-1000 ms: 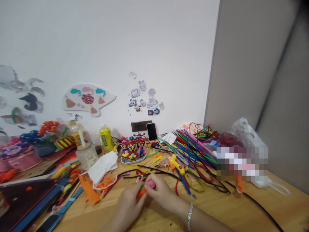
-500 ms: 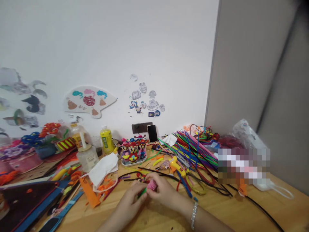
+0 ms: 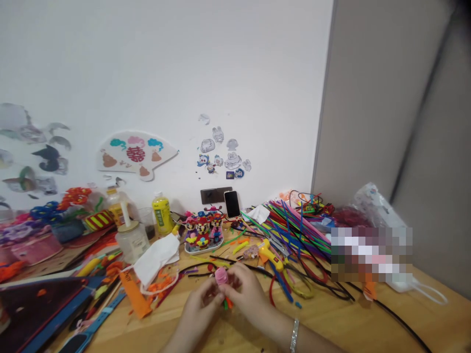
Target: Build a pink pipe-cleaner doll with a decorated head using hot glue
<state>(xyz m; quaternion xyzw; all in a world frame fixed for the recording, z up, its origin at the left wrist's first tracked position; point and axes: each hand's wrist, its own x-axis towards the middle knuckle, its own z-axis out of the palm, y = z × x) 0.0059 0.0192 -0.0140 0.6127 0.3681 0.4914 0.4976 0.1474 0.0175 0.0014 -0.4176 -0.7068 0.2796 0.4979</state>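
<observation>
Between my two hands, just above the front of the wooden table, is a small pink coiled piece (image 3: 221, 275) that looks like a pipe-cleaner flower head. My left hand (image 3: 201, 303) closes on its left side, fingertips bent inward. On the other side my right hand (image 3: 246, 290) pinches at it with thumb and fingers. Green and orange ends (image 3: 228, 303) show beneath my thumbs; whether they join the pink piece cannot be made out. A shiny bracelet circles my right wrist.
A yellow glue gun (image 3: 270, 256) and a heap of coloured pipe cleaners (image 3: 294, 230) lie to the right. Small figures stand in a white tray (image 3: 204, 248) behind my hands, near a phone (image 3: 232, 204). Left are a white face mask (image 3: 156, 260), a glass jar (image 3: 132, 242) and orange scraps.
The pink piece has turned upright and shifted slightly left, its coiled top now facing up. My hands have drawn closer together around it. Orange now shows below beside the green.
</observation>
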